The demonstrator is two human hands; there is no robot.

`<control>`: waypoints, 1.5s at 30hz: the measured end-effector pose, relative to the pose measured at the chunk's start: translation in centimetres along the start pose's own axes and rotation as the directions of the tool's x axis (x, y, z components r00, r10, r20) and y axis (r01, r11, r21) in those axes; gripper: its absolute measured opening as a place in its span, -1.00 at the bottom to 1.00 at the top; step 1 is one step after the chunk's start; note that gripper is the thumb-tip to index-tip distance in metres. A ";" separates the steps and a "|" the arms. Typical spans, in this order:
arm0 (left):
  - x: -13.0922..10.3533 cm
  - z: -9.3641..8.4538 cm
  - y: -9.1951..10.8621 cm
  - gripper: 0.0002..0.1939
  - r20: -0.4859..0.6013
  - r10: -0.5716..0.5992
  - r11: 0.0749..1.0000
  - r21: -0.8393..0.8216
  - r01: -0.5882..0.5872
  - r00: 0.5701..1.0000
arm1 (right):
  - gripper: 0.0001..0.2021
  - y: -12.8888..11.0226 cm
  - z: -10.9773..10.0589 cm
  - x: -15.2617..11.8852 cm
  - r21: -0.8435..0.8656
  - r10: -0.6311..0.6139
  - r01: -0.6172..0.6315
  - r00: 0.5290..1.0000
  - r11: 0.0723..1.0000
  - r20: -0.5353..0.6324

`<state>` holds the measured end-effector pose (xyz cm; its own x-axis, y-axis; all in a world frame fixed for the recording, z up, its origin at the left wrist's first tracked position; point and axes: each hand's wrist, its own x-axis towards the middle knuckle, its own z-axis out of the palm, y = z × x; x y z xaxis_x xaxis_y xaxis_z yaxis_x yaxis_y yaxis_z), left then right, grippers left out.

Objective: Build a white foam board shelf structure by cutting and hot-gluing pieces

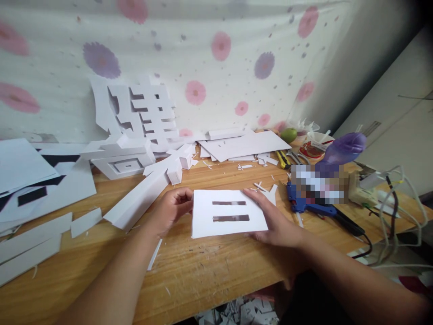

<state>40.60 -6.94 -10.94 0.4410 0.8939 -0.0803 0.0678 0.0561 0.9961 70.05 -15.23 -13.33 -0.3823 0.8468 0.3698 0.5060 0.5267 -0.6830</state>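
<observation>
Between my two hands is a white foam-board piece [230, 225], a rectangle with two long slots cut through it, held a little above the wooden table [189, 280]. My right hand [275, 221] grips its right edge, thumb on top and fingers underneath. At its left edge, my left hand [174, 207] is closed with curled fingers pinching the side. Just beyond my left hand lies a long white board strip [142, 203] with small folded blocks [175, 174] at its far end.
Cut-out white board shapes [125, 160] stand at the back left, with flat sheets [27, 162] farther left. A blue glue gun [314, 205], yellow cutter [282, 160], scissors [297, 157], red-and-white tub [314, 146] and power cords [394, 212] are on the right. Scraps [243, 311] fill the space below the table edge.
</observation>
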 end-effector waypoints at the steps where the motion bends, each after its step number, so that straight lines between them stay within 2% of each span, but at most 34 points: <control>1: 0.0 -0.1 0.0 -0.69 -0.003 -0.006 1.000 0.004 0.006 1.000 | -0.13 -0.1 0.1 0.1 0.042 0.023 -0.022 1.000 0.999 -0.021; 4: 0.1 -0.6 0.2 -0.68 -0.001 -0.011 0.997 0.076 0.011 1.000 | -0.14 -0.5 0.0 0.5 0.205 0.113 -0.089 0.987 0.975 -0.112; 6: 0.2 -1.2 0.4 -0.70 -0.015 -0.003 0.987 0.162 0.006 1.000 | -0.22 -0.8 -0.5 0.9 0.358 0.221 -0.150 0.961 0.922 -0.167; 9: 0.3 -2.4 0.5 -0.74 -0.115 0.024 0.928 0.372 0.021 0.993 | -0.40 -0.8 -2.1 1.3 0.520 0.378 -0.239 0.909 0.820 -0.178; 13: 0.7 -3.9 0.4 -0.76 -0.208 0.054 0.818 0.571 0.077 0.977 | -0.54 -1.0 -5.1 1.2 0.556 0.474 -0.318 0.866 0.768 -0.159; 15: 0.8 -4.1 0.5 -0.79 -0.251 0.101 0.777 0.624 0.081 0.963 | -0.56 -2.0 -6.0 1.3 0.514 0.476 -0.340 0.865 0.788 -0.157; 17: 0.6 -3.6 0.8 -0.81 -0.250 0.229 0.717 0.697 0.011 0.941 | -0.54 -3.8 -5.9 1.6 0.364 0.366 -0.291 0.917 0.885 -0.158; 19: 0.2 -2.5 1.1 -0.81 -0.165 0.339 0.668 0.735 -0.114 0.926 | -0.48 -6.0 -4.6 2.0 0.101 0.152 -0.142 0.983 0.985 -0.102; 20: -0.1 -1.8 1.2 -0.81 -0.100 0.361 0.661 0.729 -0.179 0.927 | -0.44 -7.1 -3.5 2.2 -0.037 0.063 -0.064 0.998 0.997 -0.031; 21: -0.4 -1.1 1.2 -0.80 -0.029 0.358 0.670 0.704 -0.235 0.933 | -0.40 -8.1 -2.2 2.3 -0.141 -0.007 0.013 0.999 0.990 0.050; 23: -0.9 0.3 1.0 -0.80 0.106 0.303 0.713 0.634 -0.299 0.947 | -0.34 -9.6 0.5 2.6 -0.236 -0.114 0.166 0.968 0.957 0.222; 26: -1.2 1.6 0.5 -0.80 0.272 0.221 0.742 0.576 -0.342 0.937 | -0.25 -10.4 2.8 2.7 -0.280 -0.215 0.318 0.914 0.906 0.344; 28: -1.1 1.8 0.4 -0.80 0.342 0.184 0.735 0.574 -0.360 0.921 | -0.26 -9.9 2.3 2.7 -0.288 -0.231 0.341 0.906 0.895 0.354; 29: -1.0 1.8 0.4 -0.81 0.354 0.174 0.722 0.588 -0.364 0.919 | -0.33 -9.3 1.4 2.7 -0.298 -0.210 0.316 0.917 0.901 0.339; 31: -0.6 1.5 0.3 -0.83 0.338 0.173 0.662 0.655 -0.364 0.925 | -0.59 -7.3 -1.1 2.5 -0.345 -0.107 0.204 0.954 0.916 0.280; 32: -0.5 1.2 0.3 -0.83 0.320 0.175 0.614 0.703 -0.358 0.931 | -0.73 -5.9 -2.5 2.4 -0.422 -0.013 0.095 0.981 0.901 0.194; 34: -0.2 0.6 0.2 -0.84 0.298 0.159 0.492 0.802 -0.338 0.941 | -0.78 -2.7 -4.9 2.0 -0.516 0.104 -0.035 0.989 0.856 0.106; 36: 0.0 0.1 0.0 -0.79 0.293 0.113 0.403 0.860 -0.314 0.949 | -0.72 0.3 -6.2 1.6 -0.576 0.188 -0.107 0.979 0.810 0.082; 38: 0.2 -0.3 -0.3 -0.72 0.280 0.093 0.362 0.884 -0.294 0.956 | -0.62 2.5 -6.4 1.3 -0.607 0.237 -0.122 0.965 0.785 0.112; 40: 0.3 -0.4 -0.6 -0.69 0.272 0.118 0.350 0.889 -0.296 0.955 | -0.58 3.5 -5.9 1.3 -0.623 0.263 -0.122 0.954 0.773 0.140; 45: 1.0 0.0 -1.5 -0.75 0.242 0.175 0.346 0.892 -0.290 0.954 | -0.65 3.9 -4.5 2.7 -0.608 0.270 -0.150 0.957 0.780 0.110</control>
<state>40.98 -6.11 -12.54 0.6492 0.7554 0.0889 0.6943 -0.6362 0.3364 74.48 -10.57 -12.14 -0.3140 0.9441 0.1005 0.9219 0.3285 -0.2055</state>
